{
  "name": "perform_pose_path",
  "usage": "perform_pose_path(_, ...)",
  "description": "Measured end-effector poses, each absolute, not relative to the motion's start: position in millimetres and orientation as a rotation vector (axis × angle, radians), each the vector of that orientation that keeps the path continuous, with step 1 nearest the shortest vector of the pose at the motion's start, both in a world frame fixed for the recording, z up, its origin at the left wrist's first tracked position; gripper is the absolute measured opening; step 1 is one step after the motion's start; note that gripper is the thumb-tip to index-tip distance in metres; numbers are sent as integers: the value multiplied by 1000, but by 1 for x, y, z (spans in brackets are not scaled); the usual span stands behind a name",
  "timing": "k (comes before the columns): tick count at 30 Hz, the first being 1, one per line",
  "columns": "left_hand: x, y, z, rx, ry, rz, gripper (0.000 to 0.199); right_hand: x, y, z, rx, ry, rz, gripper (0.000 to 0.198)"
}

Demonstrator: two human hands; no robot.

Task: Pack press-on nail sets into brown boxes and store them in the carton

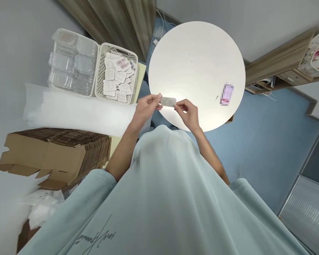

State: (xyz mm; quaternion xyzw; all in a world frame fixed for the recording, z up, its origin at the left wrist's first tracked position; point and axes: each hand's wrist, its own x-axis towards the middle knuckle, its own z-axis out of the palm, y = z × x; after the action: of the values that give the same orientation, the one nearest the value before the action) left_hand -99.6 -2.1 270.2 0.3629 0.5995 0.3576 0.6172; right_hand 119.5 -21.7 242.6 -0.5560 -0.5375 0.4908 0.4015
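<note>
Head view: small printed card [168, 102] held up over the near-left edge of the round table [196, 53], long axis running crosswise, hand to hand. Left hand [146, 107] pinches its left end, right hand [189, 114] its right; neither nearer.

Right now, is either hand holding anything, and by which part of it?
Yes, a card: the left hand pinches its left end, the right hand its right end.
</note>
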Motion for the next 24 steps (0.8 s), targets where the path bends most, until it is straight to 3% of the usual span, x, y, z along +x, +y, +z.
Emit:
perform_pose_path(9,-108,2,272,719,1174,788,59,124,-17,244,-1352,-1514,1113,39)
perform_pose_path(19,-108,0,251,916,1131,915,80,130,2,241,-1417,-1184,1400,61)
perform_pose_path(24,-103,-3,240,959,1186,975,86,128,9,241,-1374,-1112,1473,58)
